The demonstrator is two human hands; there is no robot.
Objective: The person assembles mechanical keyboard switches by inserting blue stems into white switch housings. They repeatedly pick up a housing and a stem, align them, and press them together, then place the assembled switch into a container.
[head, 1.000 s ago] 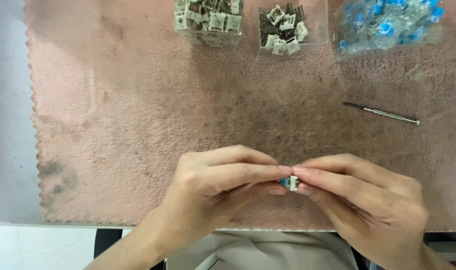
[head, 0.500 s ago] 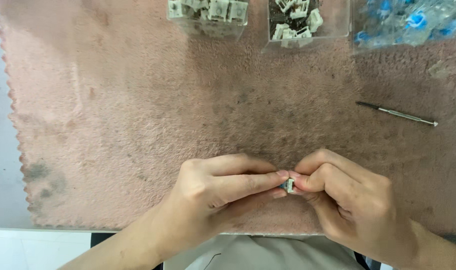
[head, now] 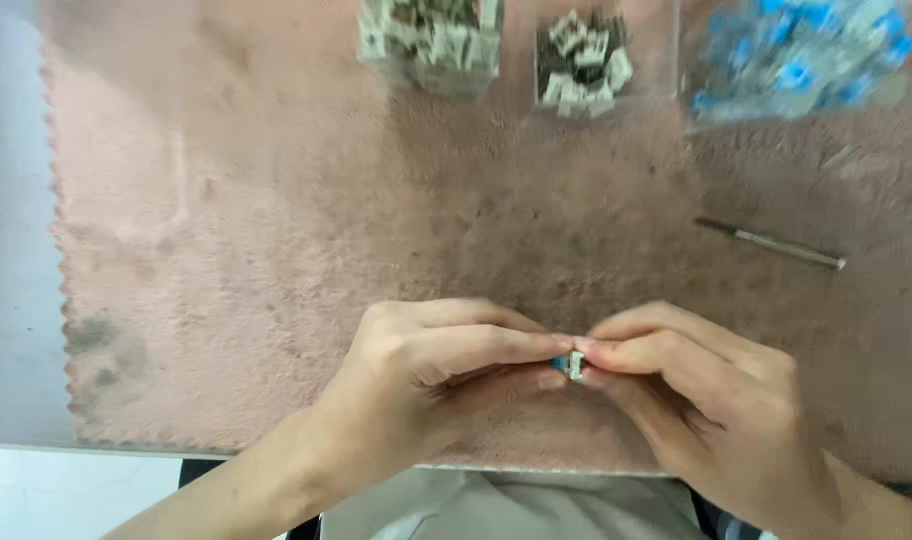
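Both hands meet low in the centre of the frame, right over the near edge of the pink fuzzy mat (head: 276,250). The left hand (head: 426,380) comes in from the lower left, the right hand (head: 696,400) from the lower right, and between their tips sits a small switch part (head: 570,364), pale with a blue bit showing on its left side. The left hand's fingers (head: 506,345) are pinched onto it from one side, thumb tucked underneath; the right hand's fingers (head: 636,350) are clamped on it from the other side. So the little piece is gripped by both hands at once, held just above the mat, slightly right of centre and low in the frame.

Up along the top edge, three clear containers sit in a row: one with pale grey pieces (head: 431,35) at upper centre-left, one with dark and white pieces (head: 584,60) just right of it, and a blurred one with blue pieces (head: 801,55) in the upper right corner. A thin metal tool (head: 771,244) lies flat on the mat at mid-right, well apart from the hands. The mat's scalloped left edge meets the grey desk (head: 11,250) on the left side of the frame.
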